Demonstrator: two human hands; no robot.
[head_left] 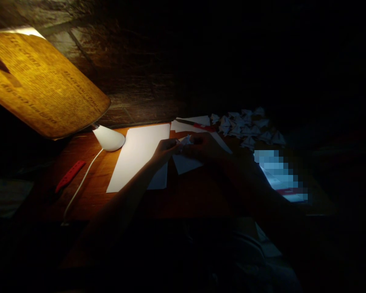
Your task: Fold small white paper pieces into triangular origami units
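Between my two hands, over the wooden table [201, 199], is a small folded paper figure [186, 141]. My left hand [165, 149] pinches its left side, fingers closed. From the right, my right hand [208, 145] grips the other side with bent fingers, mostly in shadow. The exact shape of the folds is too dark to make out. Below the hands lies a loose white sheet [186, 164]. A stack of white paper [143, 150] lies beside and under my left forearm. Behind my right hand rests a dark tool with red parts [198, 124] on more paper sheets [201, 119].
A lamp with a printed yellow shade [45, 85] leans in from the left on a white base [110, 138], its cord [83, 179] trailing forward. Nearby lies a red slotted object [70, 176]. Several folded paper pieces [247, 127] cluster at back right, behind a lit phone-like screen [277, 175].
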